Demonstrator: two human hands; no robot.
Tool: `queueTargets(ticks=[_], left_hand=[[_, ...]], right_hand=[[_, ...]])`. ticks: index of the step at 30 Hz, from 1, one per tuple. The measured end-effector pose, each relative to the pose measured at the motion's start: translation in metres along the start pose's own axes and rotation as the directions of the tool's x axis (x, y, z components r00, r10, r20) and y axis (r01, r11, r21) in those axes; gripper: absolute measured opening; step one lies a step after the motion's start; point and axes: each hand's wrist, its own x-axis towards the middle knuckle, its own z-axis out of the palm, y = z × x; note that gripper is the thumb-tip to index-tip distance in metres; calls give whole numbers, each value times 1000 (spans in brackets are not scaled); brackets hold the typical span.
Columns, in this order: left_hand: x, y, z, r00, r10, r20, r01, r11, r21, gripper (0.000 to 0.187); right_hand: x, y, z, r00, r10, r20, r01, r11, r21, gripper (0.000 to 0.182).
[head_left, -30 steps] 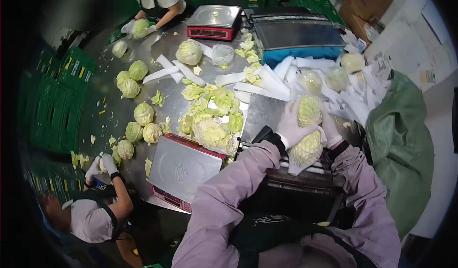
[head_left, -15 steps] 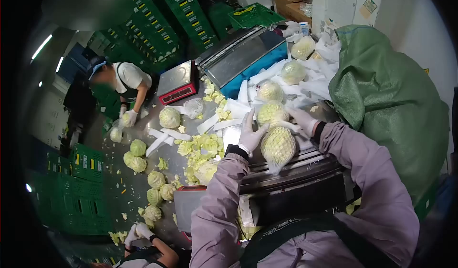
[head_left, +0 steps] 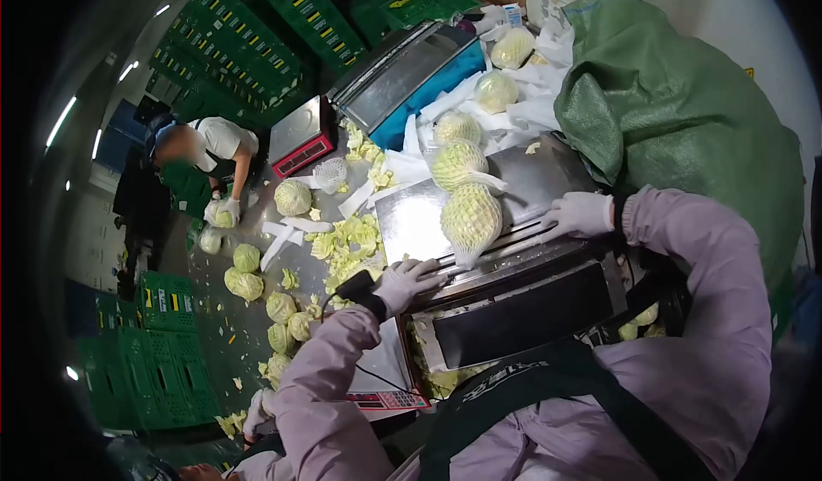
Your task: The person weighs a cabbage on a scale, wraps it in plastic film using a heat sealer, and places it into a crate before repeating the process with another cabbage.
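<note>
Both my hands wear white gloves. My left hand point(head_left: 407, 285) lies with fingers stretched out on the left end of the front edge of a metal-topped machine point(head_left: 548, 177). At the right part of the same edge rests my right hand point(head_left: 579, 214), its fingers extended over the metal bars. Between and beyond them, a cabbage in a white foam net point(head_left: 472, 217) sits on the metal top, touched by neither hand. Against it, farther back, lies a second netted cabbage point(head_left: 458, 165). A wrapped cabbage point(head_left: 458, 127) is just behind that one.
Loose leaves point(head_left: 347, 254) and bare cabbages point(head_left: 245, 283) cover the table to the left. A red scale point(head_left: 301, 135) stands near a blue-sided machine point(head_left: 415, 79). A large green sack point(head_left: 685, 96) bulges at right. A co-worker point(head_left: 210, 151) handles a cabbage; another person's glove point(head_left: 259, 410) shows below.
Both hands have let go of the netted cabbages and come back to the machine's front edge, left hand down-left, right hand to the right. My view has shifted slightly.
</note>
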Motion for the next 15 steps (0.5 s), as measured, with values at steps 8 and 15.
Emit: queueTargets(ticks=[8,15], left_hand=[[24,21,32,898,-336,-284,148,838,-526,16],[-48,68,-117,861,-281,424,472,128,-872,7]], right_hand=[[-6,-19,23,909,416,-29,-378,850,367,12],[-4,-89,-96,920,22,392,-344,526,778,16]])
